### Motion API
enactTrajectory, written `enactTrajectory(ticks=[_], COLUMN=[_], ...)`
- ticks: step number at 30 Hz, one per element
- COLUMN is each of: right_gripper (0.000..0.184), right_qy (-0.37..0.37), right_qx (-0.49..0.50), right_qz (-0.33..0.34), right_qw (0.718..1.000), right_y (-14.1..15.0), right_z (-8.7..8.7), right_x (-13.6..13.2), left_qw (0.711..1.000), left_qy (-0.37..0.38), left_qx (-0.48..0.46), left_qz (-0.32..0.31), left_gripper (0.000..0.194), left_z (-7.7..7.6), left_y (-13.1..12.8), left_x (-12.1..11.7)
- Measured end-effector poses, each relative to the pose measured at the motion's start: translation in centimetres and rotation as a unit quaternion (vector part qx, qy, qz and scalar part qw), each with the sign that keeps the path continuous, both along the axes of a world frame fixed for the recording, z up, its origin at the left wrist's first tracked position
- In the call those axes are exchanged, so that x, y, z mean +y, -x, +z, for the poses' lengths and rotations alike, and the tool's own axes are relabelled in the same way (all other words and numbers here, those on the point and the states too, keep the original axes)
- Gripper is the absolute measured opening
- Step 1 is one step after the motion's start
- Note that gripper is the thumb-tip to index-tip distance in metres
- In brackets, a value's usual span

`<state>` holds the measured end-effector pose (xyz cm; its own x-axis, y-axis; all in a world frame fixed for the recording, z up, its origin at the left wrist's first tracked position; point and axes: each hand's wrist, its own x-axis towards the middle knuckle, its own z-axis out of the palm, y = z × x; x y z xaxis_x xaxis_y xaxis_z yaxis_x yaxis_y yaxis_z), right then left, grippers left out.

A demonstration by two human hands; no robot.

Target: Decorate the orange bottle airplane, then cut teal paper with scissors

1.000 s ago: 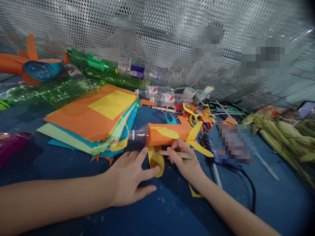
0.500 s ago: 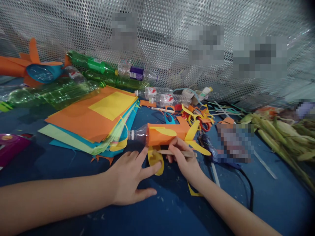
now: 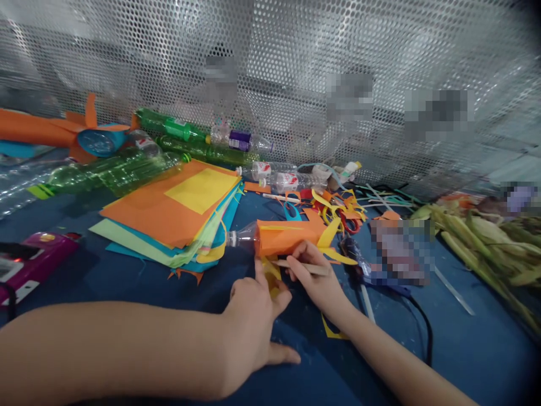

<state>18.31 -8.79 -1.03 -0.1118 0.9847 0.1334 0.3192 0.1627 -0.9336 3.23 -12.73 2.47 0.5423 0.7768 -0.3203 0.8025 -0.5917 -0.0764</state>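
A clear plastic bottle wrapped in orange paper lies on the blue table, with yellow paper fins at its right end. My right hand holds a thin wooden stick just in front of the bottle, tip pointing left. My left hand lies flat on the table, fingers spread, pressing on a curled yellow paper piece that it mostly hides.
A stack of orange, yellow, green and blue paper sheets lies left of the bottle. Green and clear bottles line the perforated metal wall. Paper scraps lie behind the bottle, a pink device sits at the left, corn husks at the right.
My left hand has slid right and forward over the yellow paper piece, now covering most of it. The view shifted, so everything sits a little lower and further right.
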Motion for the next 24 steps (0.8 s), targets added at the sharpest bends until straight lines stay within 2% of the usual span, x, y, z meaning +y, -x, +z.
enactTrajectory(ticks=[6, 12, 17, 24], right_gripper=[0.021, 0.020, 0.020, 0.019], right_qy=[0.000, 0.013, 0.008, 0.009], right_qx=[-0.030, -0.009, -0.027, -0.035], right_qz=[-0.018, -0.001, -0.019, -0.020], right_qw=[0.999, 1.000, 0.999, 0.999], right_y=[-0.1, 0.0, 0.1, 0.0], right_z=[-0.5, -0.5, -0.1, -0.3], right_x=[0.1, 0.3, 0.2, 0.3], left_qw=[0.999, 0.998, 0.996, 0.996], left_qy=[-0.040, -0.048, -0.070, -0.065], left_qx=[-0.024, -0.034, -0.057, -0.058], left_qz=[0.012, 0.004, -0.012, -0.016], left_gripper=[0.102, 0.101, 0.096, 0.090], left_z=[-1.7, -2.0, -2.6, -2.4], left_y=[0.5, 0.8, 1.4, 1.5], left_x=[-0.5, -0.3, -0.4, -0.4])
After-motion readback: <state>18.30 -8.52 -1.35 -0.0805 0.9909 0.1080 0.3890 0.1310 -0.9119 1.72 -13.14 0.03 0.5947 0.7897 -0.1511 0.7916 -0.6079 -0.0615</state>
